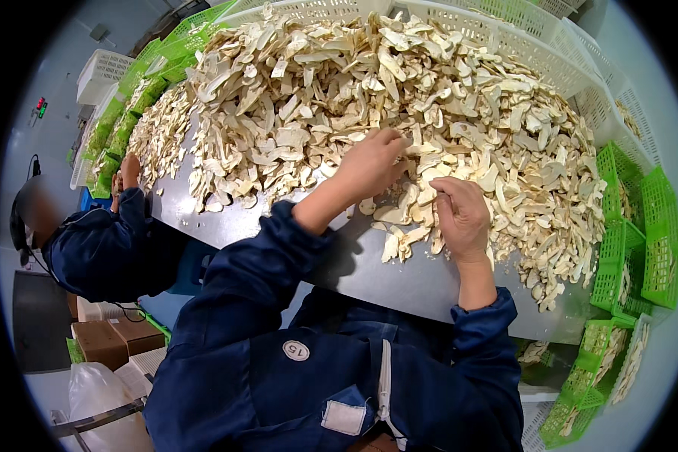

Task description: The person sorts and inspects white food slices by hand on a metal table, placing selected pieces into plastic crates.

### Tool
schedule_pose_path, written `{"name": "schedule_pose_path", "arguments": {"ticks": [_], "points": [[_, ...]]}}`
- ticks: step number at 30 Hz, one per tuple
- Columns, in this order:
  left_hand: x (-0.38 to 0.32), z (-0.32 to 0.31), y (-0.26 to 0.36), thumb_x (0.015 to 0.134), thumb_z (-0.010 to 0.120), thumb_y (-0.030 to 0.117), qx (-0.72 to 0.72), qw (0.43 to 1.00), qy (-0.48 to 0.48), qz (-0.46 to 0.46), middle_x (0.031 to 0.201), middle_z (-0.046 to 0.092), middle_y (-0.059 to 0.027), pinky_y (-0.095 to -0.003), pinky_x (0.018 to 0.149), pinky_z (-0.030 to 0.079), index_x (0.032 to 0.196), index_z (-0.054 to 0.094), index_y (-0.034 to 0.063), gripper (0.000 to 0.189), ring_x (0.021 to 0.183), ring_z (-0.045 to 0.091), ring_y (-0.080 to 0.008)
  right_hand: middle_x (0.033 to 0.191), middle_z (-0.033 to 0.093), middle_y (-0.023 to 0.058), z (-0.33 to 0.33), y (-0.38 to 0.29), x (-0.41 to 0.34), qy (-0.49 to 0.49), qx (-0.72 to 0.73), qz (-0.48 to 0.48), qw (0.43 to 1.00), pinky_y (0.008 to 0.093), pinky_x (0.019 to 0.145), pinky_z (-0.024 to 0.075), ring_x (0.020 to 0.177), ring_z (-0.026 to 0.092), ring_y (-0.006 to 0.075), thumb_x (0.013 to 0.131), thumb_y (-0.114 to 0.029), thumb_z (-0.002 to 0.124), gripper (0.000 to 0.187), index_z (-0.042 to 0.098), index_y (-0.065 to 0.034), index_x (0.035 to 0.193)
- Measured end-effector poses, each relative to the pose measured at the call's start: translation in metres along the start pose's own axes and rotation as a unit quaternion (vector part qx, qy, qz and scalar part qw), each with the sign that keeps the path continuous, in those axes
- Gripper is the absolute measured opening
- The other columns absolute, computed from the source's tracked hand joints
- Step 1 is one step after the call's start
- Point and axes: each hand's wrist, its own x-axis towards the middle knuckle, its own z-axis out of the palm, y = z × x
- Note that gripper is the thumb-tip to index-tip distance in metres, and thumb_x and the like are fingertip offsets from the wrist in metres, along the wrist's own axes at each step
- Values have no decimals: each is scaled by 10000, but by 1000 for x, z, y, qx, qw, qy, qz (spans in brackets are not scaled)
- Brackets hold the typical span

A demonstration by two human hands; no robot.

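Observation:
A large heap of pale dried mushroom slices (pixel 339 90) covers the metal table (pixel 395 291) before me. My left hand (pixel 376 161) reaches into the heap's front edge, knuckles up. Its bent fingertips are among the slices, and whether they grip one is hidden. Closer to me on the right, my right hand (pixel 464 217) is held with its fingers curled and the thumb near the index finger. I see no slice in it, but the inside of the hand is out of sight. Between and below my hands, several loose slices (pixel 404 237) lie near the table's front part.
White perforated crates (pixel 514 45) line the table's far side. Green plastic baskets (pixel 613 265) with slices stand at the right; more green baskets (pixel 113 133) stand at the left. Another person (pixel 101 248) works at the left beside a heap of smaller pieces (pixel 164 130). Cardboard boxes (pixel 99 342) sit behind.

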Motion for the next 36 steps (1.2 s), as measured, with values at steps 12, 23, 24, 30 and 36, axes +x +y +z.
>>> {"name": "schedule_pose_path", "arguments": {"ticks": [12,23,24,30,36], "points": [[-20,-17,16,854,756,207,-75,991,-55,-93,965,650,-116,-405,734,531,1061,663,72,264,866,650,-316,993,729,86,0,1,1,12,14,12,1000,372,803,546,912,675,281,826,15,662,216,739,-87,1000],[-28,-11,47,1003,657,185,-523,799,-49,-292,844,652,-10,-208,561,511,1145,624,1,235,640,611,-64,914,715,117,-5,-8,2,-18,75,191,979,333,666,543,788,683,238,951,-215,689,199,718,-54,1063],[-28,-10,51,1005,654,188,-513,808,-50,-286,853,653,-10,-209,564,513,1150,622,-1,240,645,613,-65,900,713,99,-4,-4,1,-1,104,197,975,305,658,529,768,671,182,951,-257,708,249,713,-39,1072],[-36,-8,78,1000,627,222,-371,896,-86,-227,798,708,-85,-312,651,533,1093,660,5,238,693,679,-158,914,709,37,0,6,-3,30,277,271,921,240,672,496,769,613,78,968,-250,701,270,697,-12,1097],[-45,-6,81,1015,618,191,-376,893,-79,-233,795,694,-42,-269,635,522,1098,679,0,217,677,632,-89,924,702,27,-2,-4,-3,-94,344,265,896,233,721,502,805,623,79,993,-244,662,261,680,-7,1101]]}}
